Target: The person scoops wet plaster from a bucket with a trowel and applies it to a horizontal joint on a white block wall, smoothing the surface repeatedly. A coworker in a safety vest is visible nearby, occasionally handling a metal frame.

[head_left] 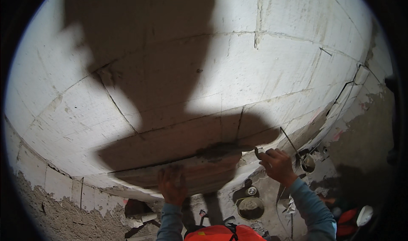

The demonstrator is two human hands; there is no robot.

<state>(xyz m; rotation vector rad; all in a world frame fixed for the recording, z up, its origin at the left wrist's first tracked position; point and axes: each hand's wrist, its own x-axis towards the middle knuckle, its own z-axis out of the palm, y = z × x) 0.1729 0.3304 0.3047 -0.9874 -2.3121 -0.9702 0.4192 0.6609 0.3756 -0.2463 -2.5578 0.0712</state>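
A white block wall [280, 71] fills most of the head view, with a large shadow over its middle. My left hand [172, 183] rests with fingers apart on the shaded lower band of blocks, below a dark horizontal joint. My right hand [274, 164], farther right, grips a trowel [257, 151] by its handle at that joint. The trowel's blade points left into shadow, beside a dark, rough patch [216, 151] that looks like mortar; their boundary is hard to make out. A thin rod [289, 141] slants down just beyond my right hand.
Below the wall on a rough floor [267, 190] stand a bucket of grey material [250, 208] and a smaller round container [309, 164]. A small round item [252, 191] lies near the bucket. Red and white objects [355, 217] are at the lower right. Rough plaster [51, 202] covers the lower left.
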